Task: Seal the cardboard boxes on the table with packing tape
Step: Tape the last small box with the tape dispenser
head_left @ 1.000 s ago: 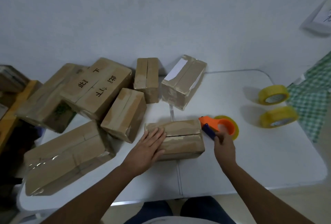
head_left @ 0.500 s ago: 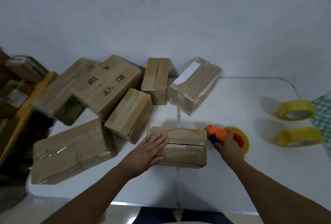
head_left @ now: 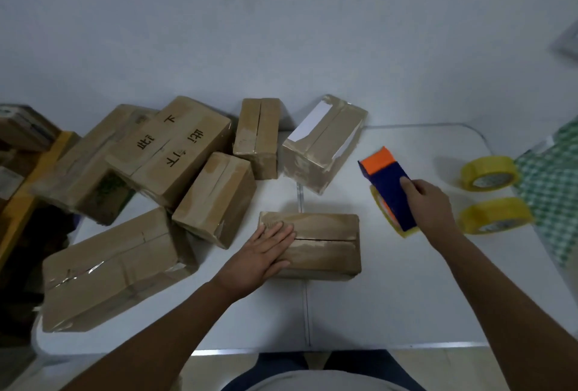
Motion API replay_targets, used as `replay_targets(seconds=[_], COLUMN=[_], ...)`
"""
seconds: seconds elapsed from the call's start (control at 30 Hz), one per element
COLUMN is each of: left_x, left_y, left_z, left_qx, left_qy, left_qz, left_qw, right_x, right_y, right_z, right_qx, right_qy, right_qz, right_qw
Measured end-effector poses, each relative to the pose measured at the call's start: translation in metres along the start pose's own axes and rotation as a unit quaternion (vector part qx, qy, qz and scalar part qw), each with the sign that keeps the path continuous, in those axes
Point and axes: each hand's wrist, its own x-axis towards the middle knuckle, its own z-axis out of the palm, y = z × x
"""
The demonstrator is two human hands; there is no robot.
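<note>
A small cardboard box (head_left: 325,243) lies in front of me on the white table (head_left: 406,296), its top seam running left to right. My left hand (head_left: 262,256) rests flat on the box's left end, fingers spread. My right hand (head_left: 428,206) grips an orange and blue tape dispenser (head_left: 387,190) loaded with yellow tape, held above the table to the right of the box and apart from it.
Several more cardboard boxes (head_left: 169,156) are piled at the table's left and back, one large box (head_left: 109,268) at the near left. Two yellow tape rolls (head_left: 488,171) (head_left: 494,213) sit at the right, beside a green checked cloth (head_left: 553,190).
My right hand has lifted the dispenser away from the box's right end and turned it, so its blue top faces the camera. My left hand stays on the box.
</note>
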Motion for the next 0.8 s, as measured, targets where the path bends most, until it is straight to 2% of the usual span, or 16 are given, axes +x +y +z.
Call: replay_targets(seconds=[0.17,0.27,0.37,0.47,0.57,0.73,0.8], left_x=[0.034,0.040,0.040,0.037,0.032,0.033,0.032], left_y=[0.019,0.021,0.019,0.014,0.005,0.011,0.011], left_z=[0.010,0.011,0.006,0.001,0.004,-0.002,-0.002], left_qx=[-0.015,-0.023,-0.082,-0.049,-0.043,-0.072,-0.078], left_qy=[0.015,0.031,0.040,0.020,0.000,0.058,0.051], left_qz=[0.040,0.054,0.054,0.073,0.046,0.061,0.051], left_qw=[0.999,0.998,0.994,0.996,0.998,0.994,0.994], right_x=[-0.043,-0.055,-0.057,-0.054,-0.047,-0.041,-0.042], right_y=[-0.062,-0.068,-0.060,-0.054,-0.055,-0.063,-0.062], right_z=[-0.030,-0.013,0.007,0.016,0.015,0.011,0.013], right_qx=[0.046,-0.022,-0.077,-0.094,-0.113,-0.132,-0.146], right_qy=[-0.106,-0.154,-0.198,-0.203,-0.200,-0.209,-0.222], right_qz=[-0.077,-0.099,-0.112,-0.119,-0.134,-0.180,-0.182], right_qw=[0.990,0.983,0.971,0.967,0.964,0.952,0.947])
